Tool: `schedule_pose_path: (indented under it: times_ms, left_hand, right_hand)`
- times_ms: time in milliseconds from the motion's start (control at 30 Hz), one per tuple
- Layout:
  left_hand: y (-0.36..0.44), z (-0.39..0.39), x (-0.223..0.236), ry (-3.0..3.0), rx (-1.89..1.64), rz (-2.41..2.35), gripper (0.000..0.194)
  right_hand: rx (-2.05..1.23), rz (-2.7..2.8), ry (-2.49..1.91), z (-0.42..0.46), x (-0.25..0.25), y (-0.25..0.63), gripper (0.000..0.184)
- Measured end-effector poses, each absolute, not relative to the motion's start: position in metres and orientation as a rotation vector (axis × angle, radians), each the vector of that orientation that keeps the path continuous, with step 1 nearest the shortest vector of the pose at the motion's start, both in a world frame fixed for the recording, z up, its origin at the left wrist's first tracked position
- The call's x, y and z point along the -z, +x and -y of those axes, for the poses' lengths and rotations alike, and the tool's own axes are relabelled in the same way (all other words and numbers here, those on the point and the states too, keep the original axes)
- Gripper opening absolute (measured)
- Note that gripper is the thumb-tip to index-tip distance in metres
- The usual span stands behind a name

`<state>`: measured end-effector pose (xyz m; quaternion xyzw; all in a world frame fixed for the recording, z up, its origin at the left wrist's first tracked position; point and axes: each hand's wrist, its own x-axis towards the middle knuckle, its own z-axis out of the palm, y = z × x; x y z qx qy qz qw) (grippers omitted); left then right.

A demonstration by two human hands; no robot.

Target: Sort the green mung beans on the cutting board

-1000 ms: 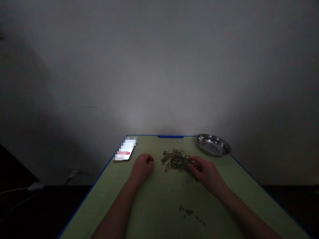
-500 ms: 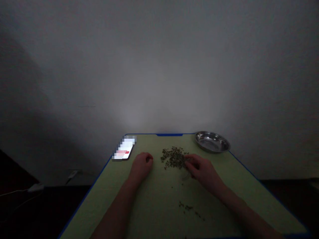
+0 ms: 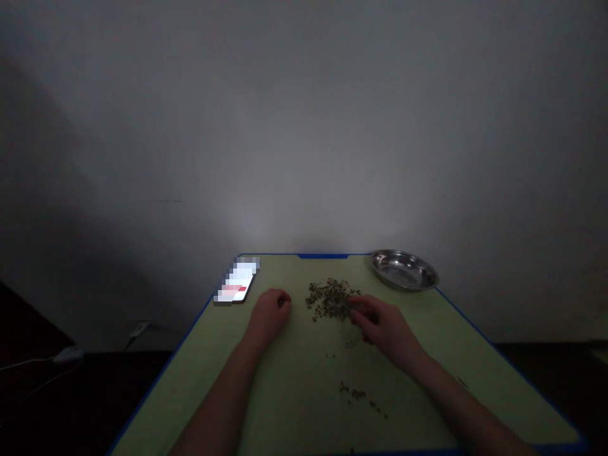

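Observation:
A loose pile of small dark seed-like bits [image 3: 330,299] lies on the pale green tabletop [image 3: 294,392]. My right hand [image 3: 387,326] is at the pile's right side, thumb and fingers pinched close together at its edge. What they hold is too dim to name. Just below those fingertips shows a faint, clear rounded outline [image 3: 350,337], its kind unclear. Left of the pile, and apart from it, my left hand [image 3: 270,313] rests on the table with its fingers curled in. Whatever the curled fingers may hold is hidden.
A shallow steel bowl [image 3: 403,271] stands at the table's back right corner. At the back left lies a phone [image 3: 240,282] with a lit screen. A short trail of bits [image 3: 356,392] lies nearer me. A wall rises behind; cables [image 3: 69,356] show at left.
My right hand stays at the pile with its fingers shifted slightly. The faint rounded outline has moved a little left, and a few stray bits lie differently. My left hand keeps its place.

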<state>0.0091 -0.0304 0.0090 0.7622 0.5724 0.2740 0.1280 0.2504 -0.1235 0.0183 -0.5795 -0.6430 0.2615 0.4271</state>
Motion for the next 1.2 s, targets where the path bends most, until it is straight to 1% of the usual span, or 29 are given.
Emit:
schedule_pose_path:
  times_ms: [167,300,367,433,500,633,800,967,1200]
  left_hand:
    - [0.008,0.028,-0.007,2.226,-0.792,-1.657,0.018]
    - [0.009,0.029,-0.007,2.224,-0.786,-1.670,0.018]
    - [0.009,0.030,-0.007,2.229,-0.785,-1.675,0.019]
    - [0.010,0.031,-0.008,2.229,-0.786,-1.679,0.019]
    - [0.011,0.031,-0.008,2.224,-0.789,-1.680,0.019]
    - [0.012,0.031,-0.008,2.220,-0.773,-1.702,0.019]
    - [0.011,0.030,-0.007,2.245,-0.774,-1.690,0.020]
    - [0.009,0.029,-0.007,2.249,-0.768,-1.674,0.019]
    - [0.009,0.030,-0.009,2.222,-0.800,-1.655,0.017]
  right_hand:
    - [-0.610,1.686,-1.440,0.126,-0.014,0.246,0.031]
    - [-0.597,1.659,-1.412,0.128,-0.027,0.244,0.029]
    - [-0.531,1.627,-1.432,0.131,-0.036,0.253,0.030]
    - [-0.440,1.706,-1.479,0.136,-0.044,0.267,0.028]
    - [-0.416,1.825,-1.500,0.145,-0.047,0.281,0.024]
    - [-0.428,2.028,-1.532,0.165,-0.042,0.297,0.020]
    - [-0.438,2.194,-1.572,0.178,-0.036,0.292,0.020]
    - [-0.365,2.214,-1.597,0.173,-0.034,0.278,0.018]
    - [-0.342,2.197,-1.562,0.150,-0.027,0.263,0.017]
